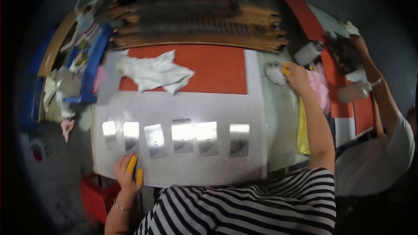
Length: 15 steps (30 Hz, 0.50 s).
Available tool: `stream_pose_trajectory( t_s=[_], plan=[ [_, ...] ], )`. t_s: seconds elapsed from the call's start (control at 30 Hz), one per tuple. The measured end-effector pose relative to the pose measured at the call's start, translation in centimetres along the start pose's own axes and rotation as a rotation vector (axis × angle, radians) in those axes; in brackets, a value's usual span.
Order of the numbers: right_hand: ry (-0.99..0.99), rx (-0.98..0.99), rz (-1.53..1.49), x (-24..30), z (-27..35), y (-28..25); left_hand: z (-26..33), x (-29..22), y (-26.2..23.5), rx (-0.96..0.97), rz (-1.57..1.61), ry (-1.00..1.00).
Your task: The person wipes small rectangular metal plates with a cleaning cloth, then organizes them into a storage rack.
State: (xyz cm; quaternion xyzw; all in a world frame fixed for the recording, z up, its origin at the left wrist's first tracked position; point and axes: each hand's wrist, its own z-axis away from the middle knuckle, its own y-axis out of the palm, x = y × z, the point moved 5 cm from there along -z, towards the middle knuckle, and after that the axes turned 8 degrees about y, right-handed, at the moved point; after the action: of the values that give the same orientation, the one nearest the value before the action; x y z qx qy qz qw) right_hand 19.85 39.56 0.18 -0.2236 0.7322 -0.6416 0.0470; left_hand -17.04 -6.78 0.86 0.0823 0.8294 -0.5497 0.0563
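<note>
Several small shiny metal plates lie in a row on the white table sheet [213, 109], each with a fine hatched patch at its lower end. My left hand [126, 174], with yellow finger covers, rests by the lower end of one metal plate [131, 135], its thumb and fingers apart. Out to the right, my right hand [298, 79] has its fingers drawn together over the rim of a small round dish [274, 73] with whitish contents. A yellow cover shows at those fingertips. Whether something is pinched between them is hidden.
A crumpled white cloth [152, 72] lies on a red mat [217, 69]. Stacked brown corrugated pieces [196, 24] stand behind. A blue bin [100, 48] is left, a red stool [93, 196] lower left. Bottles and another person's arm [374, 69] are on the right.
</note>
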Motion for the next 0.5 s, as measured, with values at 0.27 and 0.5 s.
stream_pose_trajectory(
  t_s=[0.27,0.5],
  plan=[
    [-0.05,-0.134,0.207,1.8,3.4,-7.5,-1.6,0.0,-0.3,-0.022,0.065,0.011],
    [-0.275,0.64,-0.694,29.6,12.6,-5.5,-0.5,0.6,-0.8,-0.072,0.139,0.023]
  ],
)
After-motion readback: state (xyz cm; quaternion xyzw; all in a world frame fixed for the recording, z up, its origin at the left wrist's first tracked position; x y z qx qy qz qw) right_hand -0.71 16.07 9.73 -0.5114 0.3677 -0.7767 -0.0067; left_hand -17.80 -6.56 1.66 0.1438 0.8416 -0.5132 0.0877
